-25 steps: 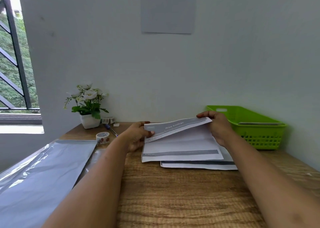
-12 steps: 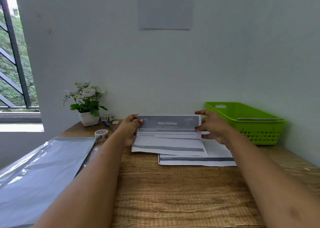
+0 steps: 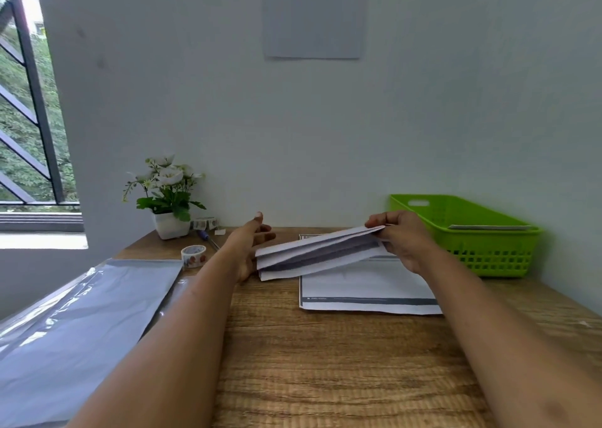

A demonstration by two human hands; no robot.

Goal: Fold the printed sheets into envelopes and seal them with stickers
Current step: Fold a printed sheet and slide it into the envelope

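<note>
In the centre of the frame the folded sheet (image 3: 319, 255) slopes. The right hand (image 3: 404, 242) pinches its raised right end between its fingers, and its left end sits low by the counter (image 3: 325, 362). The left hand (image 3: 250, 248) stands edge-on just beside that low end, fingers straight and holding nothing, likely to square the layers. Unfolded printed sheets (image 3: 368, 290) lie beneath, right of centre. The sticker roll (image 3: 193, 255) sits left of centre, handy for sealing.
</note>
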